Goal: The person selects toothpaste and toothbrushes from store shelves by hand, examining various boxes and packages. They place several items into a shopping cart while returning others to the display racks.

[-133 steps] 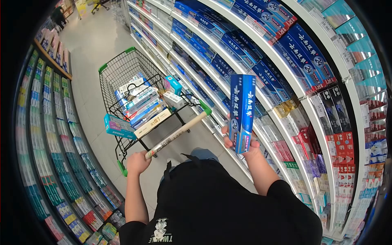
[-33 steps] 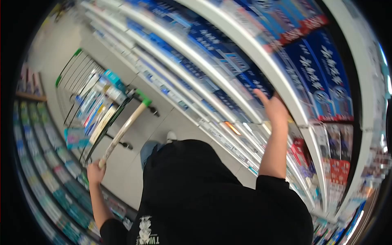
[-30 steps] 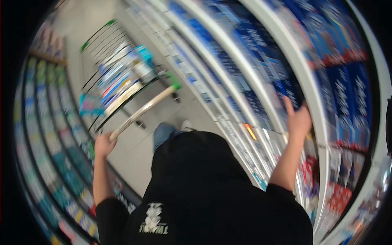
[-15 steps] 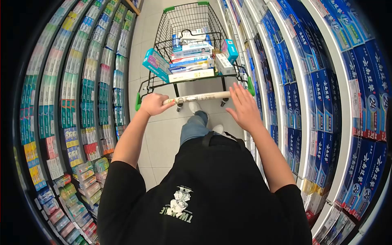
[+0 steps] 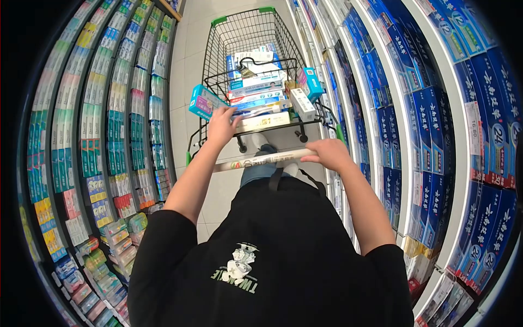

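My right hand point(image 5: 330, 153) is wrapped round the right end of the shopping cart's pale handle point(image 5: 272, 158). Off the bar, my left hand point(image 5: 222, 128) reaches over the near edge of the cart point(image 5: 210, 41), fingers apart. Its fingertips are right at a teal box point(image 5: 202, 102) on the left and a white box point(image 5: 263, 121) lying across the front. Behind these lie several stacked boxes, among them a blue and white one point(image 5: 256, 84). On the right side stand a second teal box point(image 5: 310, 83) and a white carton point(image 5: 303, 104).
Shelves of hanging toothbrush-like packs point(image 5: 117, 125) line the left side of the aisle. Blue boxes point(image 5: 430, 120) fill the shelves on the right, close to the cart. Tiled floor point(image 5: 190, 60) runs ahead between them.
My left hand has left the handle and moved forward to the boxes. My right hand has closed round the bar. The handle is nearer my body.
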Demonstrator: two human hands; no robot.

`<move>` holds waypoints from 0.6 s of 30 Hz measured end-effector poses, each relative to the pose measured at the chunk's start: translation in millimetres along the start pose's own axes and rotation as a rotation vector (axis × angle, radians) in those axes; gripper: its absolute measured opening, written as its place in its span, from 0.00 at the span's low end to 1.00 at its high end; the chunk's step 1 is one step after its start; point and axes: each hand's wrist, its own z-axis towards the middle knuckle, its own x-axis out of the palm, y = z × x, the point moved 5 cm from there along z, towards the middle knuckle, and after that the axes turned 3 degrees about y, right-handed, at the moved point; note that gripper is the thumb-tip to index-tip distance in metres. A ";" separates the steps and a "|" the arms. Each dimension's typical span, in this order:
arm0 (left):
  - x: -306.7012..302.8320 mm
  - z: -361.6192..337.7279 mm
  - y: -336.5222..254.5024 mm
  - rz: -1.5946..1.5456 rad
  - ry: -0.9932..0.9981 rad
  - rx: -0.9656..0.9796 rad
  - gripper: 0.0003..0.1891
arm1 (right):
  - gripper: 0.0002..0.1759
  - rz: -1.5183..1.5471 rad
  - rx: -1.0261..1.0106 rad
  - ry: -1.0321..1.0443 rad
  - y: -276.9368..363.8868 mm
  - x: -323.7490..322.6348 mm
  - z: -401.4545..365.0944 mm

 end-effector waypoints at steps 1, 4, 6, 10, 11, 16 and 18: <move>9.4 4.3 0.6 0.005 0.035 0.002 0.23 | 0.34 0.012 0.007 0.000 2.4 1.0 -2.2; 27.0 8.3 0.5 -0.002 0.137 -0.033 0.23 | 0.34 0.028 0.039 -0.002 6.7 6.5 -9.4; 26.1 11.6 1.6 0.023 0.146 -0.057 0.20 | 0.34 0.030 0.050 -0.016 10.0 8.1 -12.7; 11.6 14.9 3.8 -0.064 0.155 -0.023 0.15 | 0.33 0.021 0.059 -0.011 14.1 10.6 -16.2; 10.0 13.9 9.0 -0.177 0.212 -0.105 0.15 | 0.33 0.021 0.061 -0.010 13.9 10.9 -17.2; -18.5 -0.2 10.9 -0.555 0.101 -0.255 0.11 | 0.33 0.049 0.053 -0.059 17.7 7.8 -15.6; -18.9 -13.0 10.1 -0.753 0.119 -0.362 0.11 | 0.34 0.095 0.043 -0.088 19.9 3.6 -15.8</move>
